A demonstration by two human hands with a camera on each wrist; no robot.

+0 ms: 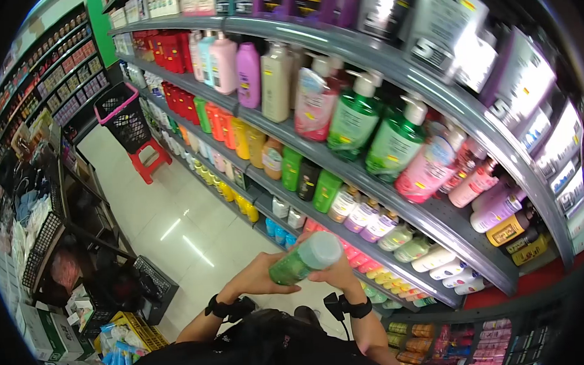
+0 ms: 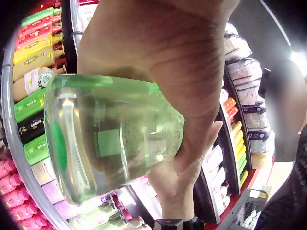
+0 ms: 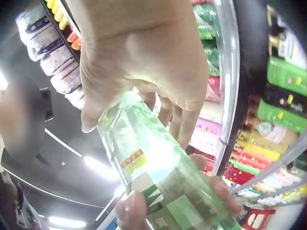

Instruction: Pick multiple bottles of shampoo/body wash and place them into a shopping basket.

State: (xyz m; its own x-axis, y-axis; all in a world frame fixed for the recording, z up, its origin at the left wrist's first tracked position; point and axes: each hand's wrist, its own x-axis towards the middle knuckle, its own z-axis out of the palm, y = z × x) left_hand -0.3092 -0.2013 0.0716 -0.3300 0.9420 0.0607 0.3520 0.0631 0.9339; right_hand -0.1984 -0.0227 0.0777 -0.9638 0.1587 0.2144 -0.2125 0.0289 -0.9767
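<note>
A translucent green bottle (image 1: pixel 290 267) with a pale, see-through top is held in front of the body, tilted. My left hand (image 1: pixel 260 275) grips its body from the left side. The right hand (image 1: pixel 337 271) holds the narrower top end. Through the clear bottle wall (image 2: pixel 110 139) in the left wrist view, the left hand's fingers show dimly, with the right hand (image 2: pixel 175 189) beyond. A red and yellow price sticker (image 3: pixel 134 160) is on the bottle in the right wrist view, where the left thumb (image 3: pixel 131 211) presses near the label.
Long grey shelves (image 1: pixel 248 105) beside me carry rows of bottles, among them green pump bottles (image 1: pixel 355 120). Down the aisle, a black basket with a pink rim (image 1: pixel 122 119) sits on a red stool (image 1: pixel 149 161). Crates and boxes (image 1: pixel 49 334) crowd the left side.
</note>
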